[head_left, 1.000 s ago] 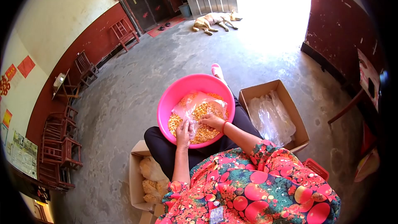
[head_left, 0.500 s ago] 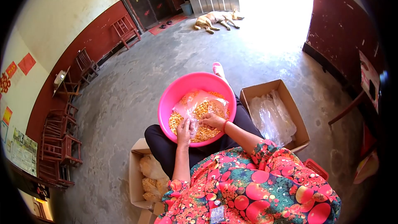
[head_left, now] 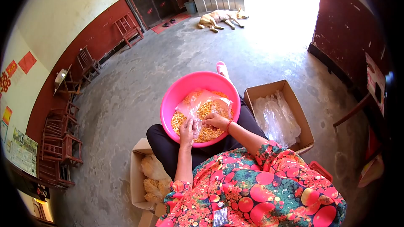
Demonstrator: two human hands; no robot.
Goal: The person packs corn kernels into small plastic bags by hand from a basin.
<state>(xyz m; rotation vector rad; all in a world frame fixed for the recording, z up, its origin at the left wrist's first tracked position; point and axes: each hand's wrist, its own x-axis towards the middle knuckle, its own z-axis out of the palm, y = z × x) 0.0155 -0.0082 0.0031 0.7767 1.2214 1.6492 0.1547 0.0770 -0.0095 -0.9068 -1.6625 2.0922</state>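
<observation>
A pink basin (head_left: 169, 94) rests on the lap with loose yellow-orange kernels (head_left: 207, 135) inside. Across the kernels lies a clear plastic bag (head_left: 202, 99), its near edge pulled up between both hands. My left hand (head_left: 186, 133) is closed on the bag's edge at the basin's near left side. Just to the right, my right hand (head_left: 216, 121), with a red bracelet at the wrist, pinches the same bag over the basin. The fingertips are close together, and their exact hold is partly hidden by the shiny plastic.
On the right stands a cardboard box (head_left: 306, 131) holding clear plastic bags (head_left: 275, 120). At the lower left another box (head_left: 136, 180) holds filled bags (head_left: 153, 187). A dog (head_left: 221, 18) lies near the doorway. Wooden chairs (head_left: 63, 147) line the left wall.
The view has shifted slightly, so the basin sits a little higher in the picture. Both hands keep their hold on the bag with almost no movement.
</observation>
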